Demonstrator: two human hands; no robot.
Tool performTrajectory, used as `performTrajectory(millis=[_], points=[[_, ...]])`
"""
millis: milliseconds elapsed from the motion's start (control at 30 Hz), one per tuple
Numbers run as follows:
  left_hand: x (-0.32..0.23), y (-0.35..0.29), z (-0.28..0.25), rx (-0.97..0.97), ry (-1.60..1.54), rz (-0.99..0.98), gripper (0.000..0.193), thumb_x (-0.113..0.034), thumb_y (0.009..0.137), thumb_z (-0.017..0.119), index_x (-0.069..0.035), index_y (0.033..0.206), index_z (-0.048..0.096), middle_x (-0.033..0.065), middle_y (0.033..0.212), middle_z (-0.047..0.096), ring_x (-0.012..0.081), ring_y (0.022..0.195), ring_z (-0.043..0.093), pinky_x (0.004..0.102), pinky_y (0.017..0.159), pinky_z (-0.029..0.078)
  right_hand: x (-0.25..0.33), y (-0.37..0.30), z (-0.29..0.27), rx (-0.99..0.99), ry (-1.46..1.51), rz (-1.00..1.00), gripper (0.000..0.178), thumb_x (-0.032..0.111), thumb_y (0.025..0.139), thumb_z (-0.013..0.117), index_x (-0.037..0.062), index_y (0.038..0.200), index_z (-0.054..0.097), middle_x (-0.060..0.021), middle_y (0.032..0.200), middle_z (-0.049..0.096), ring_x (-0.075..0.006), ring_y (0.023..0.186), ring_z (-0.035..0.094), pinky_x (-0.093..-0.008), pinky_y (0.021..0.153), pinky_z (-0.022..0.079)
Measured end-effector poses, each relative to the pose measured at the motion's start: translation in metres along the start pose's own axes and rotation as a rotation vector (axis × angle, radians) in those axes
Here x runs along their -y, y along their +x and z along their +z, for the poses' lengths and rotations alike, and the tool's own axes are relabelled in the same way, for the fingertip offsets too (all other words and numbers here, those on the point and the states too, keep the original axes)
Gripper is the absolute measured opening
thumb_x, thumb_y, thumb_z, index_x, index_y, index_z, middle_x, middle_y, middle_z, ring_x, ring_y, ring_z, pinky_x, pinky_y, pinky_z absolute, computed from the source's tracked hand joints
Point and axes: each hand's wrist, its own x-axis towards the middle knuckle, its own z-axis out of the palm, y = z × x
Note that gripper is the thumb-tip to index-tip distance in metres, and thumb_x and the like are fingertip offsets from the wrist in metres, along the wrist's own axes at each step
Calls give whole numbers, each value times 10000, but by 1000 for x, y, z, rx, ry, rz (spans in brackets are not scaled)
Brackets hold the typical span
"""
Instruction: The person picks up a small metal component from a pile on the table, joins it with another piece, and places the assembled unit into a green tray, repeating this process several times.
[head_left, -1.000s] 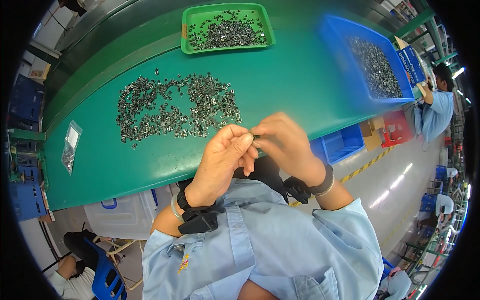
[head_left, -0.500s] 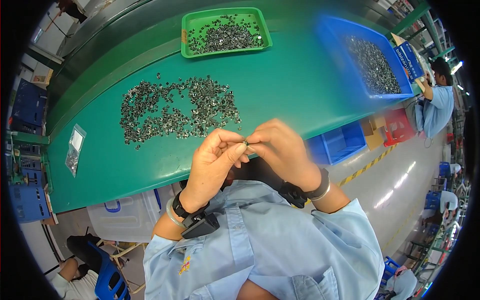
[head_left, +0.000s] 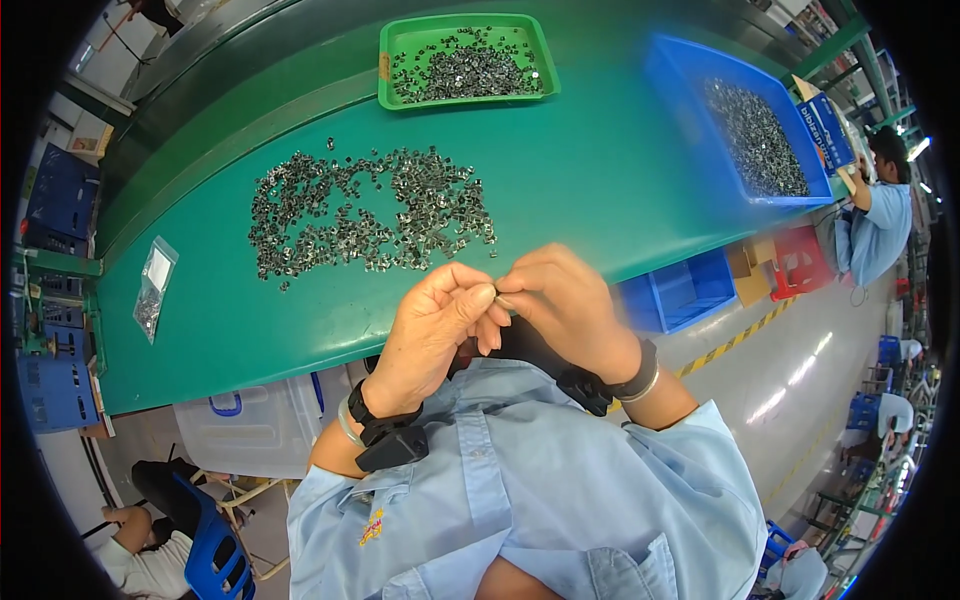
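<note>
My left hand (head_left: 440,325) and my right hand (head_left: 565,310) meet fingertip to fingertip above the near edge of the green work surface (head_left: 590,150). Between the pinched thumbs and forefingers sits a tiny dark piece (head_left: 497,292), mostly covered by the fingertips. It resembles the loose parts, but its exact kind is too small to make out. Beyond my hands a spread-out pile of small black-and-silver metallic parts (head_left: 430,205) lies on the surface. A green tray (head_left: 470,104) farther back contains more such parts.
At the right a blue bin (head_left: 735,185) is full of small parts. A clear plastic bag (head_left: 155,290) of parts lies at the left. Below the bench edge are an open blue crate (head_left: 690,295) and a clear lidded box (head_left: 250,430). A co-worker (head_left: 880,220) is at the far right.
Both hands stay together at nearly the same place; the fingers have shifted slightly around the tiny piece, which now shows less. The whole view has moved a little.
</note>
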Motion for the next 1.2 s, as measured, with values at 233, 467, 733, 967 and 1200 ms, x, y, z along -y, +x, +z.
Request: performTrajectory(millis=[233,467,733,967,1200], points=[[2,-3,5,-50,-25,24,192,-202,947,540,-17,996,525,91,824,624,118,630,585,237,551,472,-1,-2,4,-33,-117,-64,226,2,709,722,56,901,615,-68,833,603,-228,753,590,-314,625,475],[5,-4,0,-24,-63,-11,177,-205,947,540,-31,969,524,83,790,625,116,603,575,230,536,458,3,-6,7,-47,-103,-63,236,1,700,728,57,900,617,-67,838,602,-227,748,585,-311,622,470],[18,-5,-5,74,-180,-9,158,-206,946,542,-50,933,520,76,741,618,123,583,564,238,516,441,8,-12,5,-37,-24,-29,236,-6,708,725,48,912,618,-73,843,601,-229,752,586,-311,627,472],[5,-9,11,-6,-42,-12,161,-210,953,526,-51,932,517,77,752,617,127,572,550,250,518,431,8,-16,2,-52,-40,-18,216,-14,727,713,45,909,612,-72,842,607,-226,759,588,-309,635,476],[17,-10,7,130,-342,-25,165,-214,959,513,-53,924,507,75,751,612,149,562,539,286,520,429,11,-16,5,-52,174,48,210,-18,740,705,61,909,610,-64,843,619,-217,759,590,-301,632,475]])
